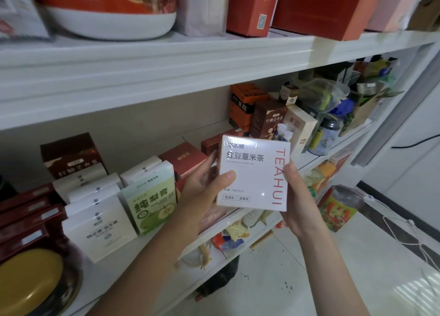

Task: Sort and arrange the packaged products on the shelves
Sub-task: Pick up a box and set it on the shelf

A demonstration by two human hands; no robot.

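Both hands hold a white square carton, sealed in glossy clear film, up in front of the middle shelf.

The left hand grips its left edge, thumb laid across the front face. The right hand wraps the lower right corner from behind, so the carton hangs clear of the shelf, face towards me. It reads "TEAHUI" in thin red capitals down the right side, with "红豆薏米茶" in grey across the top and two small boxed labels low on the left. Behind it, under a white shelf board, stand a green pear-paste carton marked "纯梨膏" and a brown carton marked "红糖姜枣茶". Red cartons sit on the shelf above, and a pale tiled floor lies below.
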